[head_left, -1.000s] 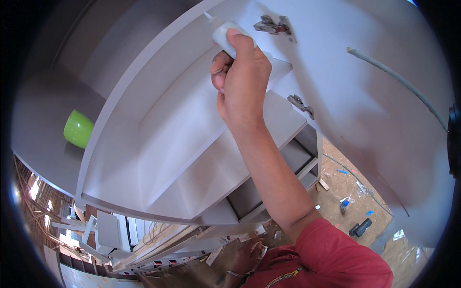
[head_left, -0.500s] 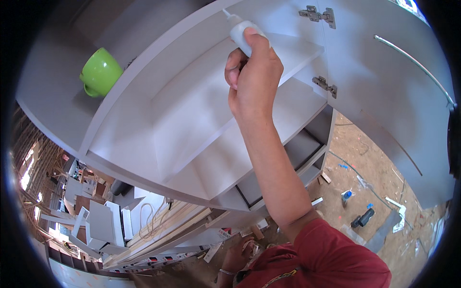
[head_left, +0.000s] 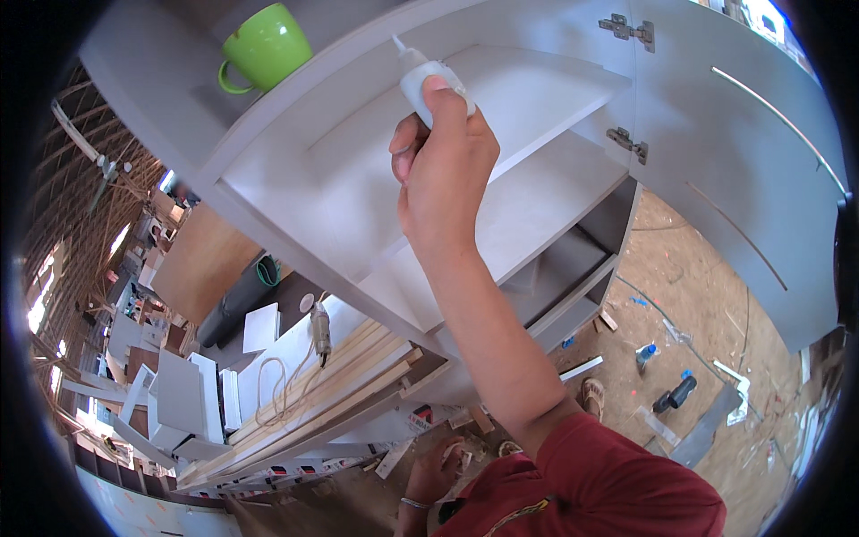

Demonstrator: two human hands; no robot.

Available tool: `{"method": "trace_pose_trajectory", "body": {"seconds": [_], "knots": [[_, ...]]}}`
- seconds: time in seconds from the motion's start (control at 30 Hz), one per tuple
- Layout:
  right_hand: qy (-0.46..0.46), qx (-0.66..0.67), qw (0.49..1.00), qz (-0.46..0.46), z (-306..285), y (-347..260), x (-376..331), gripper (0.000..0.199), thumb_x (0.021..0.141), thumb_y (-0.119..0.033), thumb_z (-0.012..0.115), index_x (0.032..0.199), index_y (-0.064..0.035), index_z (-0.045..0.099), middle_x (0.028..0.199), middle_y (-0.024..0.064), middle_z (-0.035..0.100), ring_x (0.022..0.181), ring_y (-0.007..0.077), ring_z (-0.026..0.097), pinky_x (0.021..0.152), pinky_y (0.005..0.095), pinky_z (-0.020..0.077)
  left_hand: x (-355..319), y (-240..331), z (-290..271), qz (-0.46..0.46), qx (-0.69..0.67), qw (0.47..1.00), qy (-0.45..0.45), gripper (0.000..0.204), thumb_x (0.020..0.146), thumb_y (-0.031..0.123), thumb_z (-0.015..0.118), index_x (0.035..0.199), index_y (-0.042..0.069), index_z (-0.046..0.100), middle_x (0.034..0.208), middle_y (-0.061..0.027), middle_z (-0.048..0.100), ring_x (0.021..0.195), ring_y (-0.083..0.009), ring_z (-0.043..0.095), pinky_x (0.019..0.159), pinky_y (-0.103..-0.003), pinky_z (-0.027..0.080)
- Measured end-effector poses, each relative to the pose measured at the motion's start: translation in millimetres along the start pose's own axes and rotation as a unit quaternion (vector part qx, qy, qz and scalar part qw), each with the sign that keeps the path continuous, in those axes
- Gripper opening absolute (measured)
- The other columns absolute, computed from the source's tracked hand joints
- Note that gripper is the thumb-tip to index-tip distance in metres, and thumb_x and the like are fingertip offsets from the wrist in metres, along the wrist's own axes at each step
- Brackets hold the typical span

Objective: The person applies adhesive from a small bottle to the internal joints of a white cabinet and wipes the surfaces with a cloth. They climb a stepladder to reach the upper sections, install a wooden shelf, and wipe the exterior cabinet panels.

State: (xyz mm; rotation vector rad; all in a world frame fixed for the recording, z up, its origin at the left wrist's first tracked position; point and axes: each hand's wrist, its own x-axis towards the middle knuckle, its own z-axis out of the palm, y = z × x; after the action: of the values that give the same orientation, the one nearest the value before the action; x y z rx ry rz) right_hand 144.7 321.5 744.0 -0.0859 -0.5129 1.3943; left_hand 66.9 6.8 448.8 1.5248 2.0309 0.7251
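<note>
Our left hand [head_left: 434,474] hung low by the hip, and we could not tell its grip. Our right hand [head_left: 445,170] was closed around a small white squeeze bottle [head_left: 420,79], nozzle toward the grey cabinet [head_left: 555,206]. It looked light, soft-walled, best gripped mid-body. Compared with a moment earlier, the green cup [head_left: 266,46] above appeared nearer.

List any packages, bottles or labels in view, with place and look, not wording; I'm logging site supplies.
Squeeze bottle: in the right hand at the grey shelf unit; white, pointed nozzle.
Plastic bottle: lying on the dirt floor, lower right; clear, blue cap.
Strip of printed labels: under the stacked boards, bottom; white with red and black marks.
</note>
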Motion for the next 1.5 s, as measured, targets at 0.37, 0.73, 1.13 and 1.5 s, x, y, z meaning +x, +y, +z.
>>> {"method": "trace_pose_trajectory", "body": {"seconds": [0.37, 0.73, 1.13, 1.5], "knots": [[-0.002, 0.009, 0.999, 0.032, 38.7, 38.9, -65.7, 0.029, 0.097, -0.029, 0.060, 0.088, -0.0018, 0.057, 0.056, 0.0041, 0.048, 0.046, 0.0097, 0.040, 0.043, 0.0253, 0.0294, -25.3, -16.1, -30.6, -0.063, -0.032, 0.997, 0.013, 0.025, 0.101, 0.023, 0.060, 0.122, 0.010, 0.065, 0.079, -0.0163, 0.070, 0.066, -0.0289, 0.070, 0.063, -0.040, 0.053], [-0.029, -0.015, 0.998, 0.053, 65.0, 69.4, -117.4, 0.032, 0.099, -0.033, 0.061, 0.086, -0.0040, 0.059, 0.058, 0.0030, 0.052, 0.046, 0.0064, 0.042, 0.040, 0.0229, 0.0318, -43.7, -42.7, -43.6, -0.085, -0.042, 0.995, 0.013, 0.026, 0.102, 0.025, 0.058, 0.122, 0.010, 0.063, 0.084, -0.0159, 0.072, 0.070, -0.0296, 0.072, 0.063, -0.042, 0.055], [-0.364, -0.002, 0.863, 0.351, -14.9, 61.3, -163.1, 0.028, 0.097, -0.030, 0.064, 0.105, -0.0027, 0.061, 0.067, 0.0057, 0.063, 0.053, 0.0078, 0.055, 0.045, 0.0234, 0.0402, -51.3, -40.2, -97.6, -0.104, -0.293, 0.918, 0.244, 0.043, 0.100, 0.023, 0.061, 0.140, 0.008, 0.053, 0.130, -0.0104, 0.063, 0.108, -0.0241, 0.065, 0.091, -0.040, 0.054], [-0.216, -0.399, 0.785, 0.423, -200.0, -14.0, -248.5, 0.035, 0.099, -0.034, 0.066, 0.115, -0.0036, 0.061, 0.070, 0.0006, 0.057, 0.060, 0.0082, 0.052, 0.053, 0.0278, 0.0418, -1.6, 24.3, -44.6, 0.022, -0.209, 0.977, 0.046, 0.051, 0.103, 0.018, 0.048, 0.147, -0.005, 0.042, 0.141, -0.0242, 0.054, 0.126, -0.0378, 0.056, 0.105, -0.044, 0.046]]}}
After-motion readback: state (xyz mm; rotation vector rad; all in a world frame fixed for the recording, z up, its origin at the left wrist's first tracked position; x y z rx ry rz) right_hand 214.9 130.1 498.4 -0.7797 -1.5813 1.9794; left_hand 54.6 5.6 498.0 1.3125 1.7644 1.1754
